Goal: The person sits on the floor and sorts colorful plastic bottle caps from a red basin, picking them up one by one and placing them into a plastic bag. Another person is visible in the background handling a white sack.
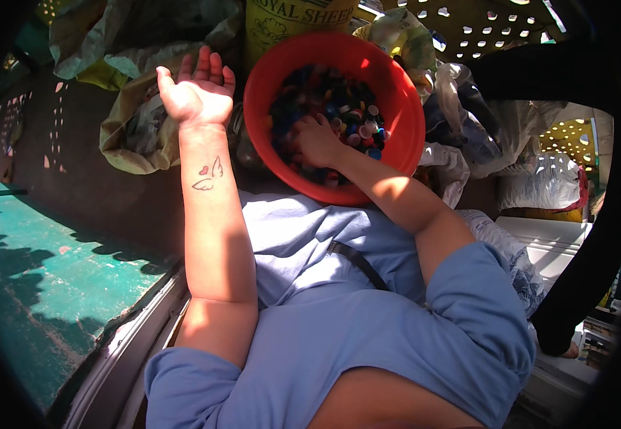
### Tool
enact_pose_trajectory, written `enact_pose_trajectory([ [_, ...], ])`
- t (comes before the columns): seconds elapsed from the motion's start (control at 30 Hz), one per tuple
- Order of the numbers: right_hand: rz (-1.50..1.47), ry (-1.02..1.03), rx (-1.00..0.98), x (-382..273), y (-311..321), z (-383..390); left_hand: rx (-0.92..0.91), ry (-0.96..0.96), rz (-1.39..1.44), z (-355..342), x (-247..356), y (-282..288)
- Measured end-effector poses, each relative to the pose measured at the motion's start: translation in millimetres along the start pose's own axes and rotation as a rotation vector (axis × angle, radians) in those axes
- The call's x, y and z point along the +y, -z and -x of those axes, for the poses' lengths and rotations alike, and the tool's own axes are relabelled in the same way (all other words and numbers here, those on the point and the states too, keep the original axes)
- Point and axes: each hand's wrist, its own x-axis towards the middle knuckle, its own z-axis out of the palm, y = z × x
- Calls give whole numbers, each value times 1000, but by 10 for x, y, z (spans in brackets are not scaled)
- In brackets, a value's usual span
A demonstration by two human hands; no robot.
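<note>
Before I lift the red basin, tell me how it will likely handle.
The red basin is probably fairly stiff, as its broad rim looks round and unsagging. It likely carries some extra weight from the many small colourful caps inside. Those would probably slide if it tilted, since they lie in a loose heap.

A basin (405,121) occupies the upper centre of the frame, with bottle caps (363,131) lying in it and the right hand (318,143) among them; the left hand (199,94) is left of the basin. A sack (259,32) stands behind the basin at the top edge. Plastic bags (468,136) lie right of the basin, and a flat panel (67,307) spans the lower left.
</note>
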Motion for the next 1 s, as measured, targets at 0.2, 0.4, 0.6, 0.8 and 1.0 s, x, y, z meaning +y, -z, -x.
enact_pose_trajectory([
  [0.2, 162, -123, -40, -175, -36, -179, -8, 4, 3, -20, -5, 21],
  [0.4, 140, -144, -9, -154, -186, -223, -7, 6, 14, -9, -1, 3],
  [0.6, 64, -214, 0, -158, -161, -200, 6, 12, 23, -2, -11, 4],
  [0.8, -81, -350, -14, -77, -228, -228, 4, 18, 26, -12, -31, -4],
  [1.0, -160, -389, 2, 137, -309, -213, -10, 26, 4, -2, -42, -11],
])
